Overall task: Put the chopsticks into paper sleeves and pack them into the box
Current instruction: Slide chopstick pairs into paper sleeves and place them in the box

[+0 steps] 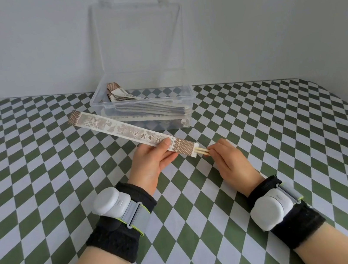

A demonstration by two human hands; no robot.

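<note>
The left hand holds a long paper sleeve just above the desk. Its thumb lies on top and its fingers curl under, near the open end of the sleeve. The sleeve is white with brown pictures and writing on it, and it slants from the hand up to the far left. Two light wooden chopsticks poke out a little way from the near right end of the sleeve. The right hand pinches the ends of the chopsticks with its fingertips closed on them. Just behind the sleeve, at the far side of the desk, sits a clear plastic box with its lid standing open against the wall. Inside the box lie more filled sleeves in a loose pile. The desk has a green and white diamond cloth. Each wrist wears a black band with a white gadget on it.
</note>
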